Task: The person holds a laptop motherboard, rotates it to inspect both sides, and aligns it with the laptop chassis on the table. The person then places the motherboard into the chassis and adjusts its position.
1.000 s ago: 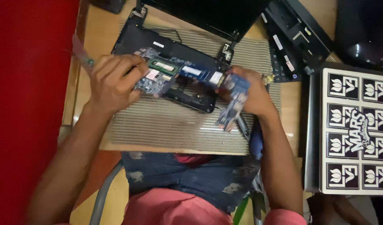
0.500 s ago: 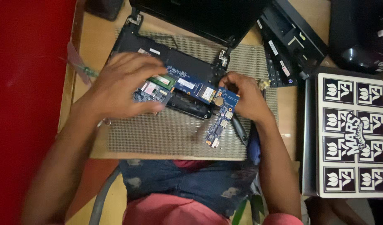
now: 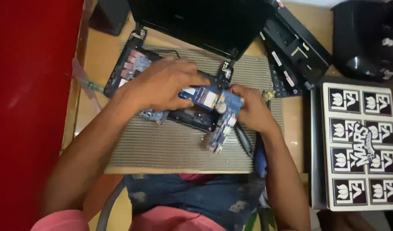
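An opened black laptop base (image 3: 128, 68) lies on a ribbed mat (image 3: 170, 145), its blue circuit board (image 3: 205, 98) lifted partly out of the shell. My left hand (image 3: 158, 87) lies over the middle of the board, fingers spread and pressing on it. My right hand (image 3: 252, 111) grips the board's right end, where a narrow blue part (image 3: 217, 137) hangs down over the mat. The laptop's dark screen (image 3: 205, 21) stands open behind.
A black keyboard panel (image 3: 294, 55) lies at the back right. A flat case with black-and-white stickers (image 3: 359, 145) sits on the right, a black rounded object (image 3: 367, 38) behind it. A thin tool (image 3: 87, 83) lies at the left table edge. A red surface (image 3: 29, 107) fills the left.
My left hand has slid right across the board toward my right hand. The board's right end has dropped lower onto the mat, and the view has shifted.
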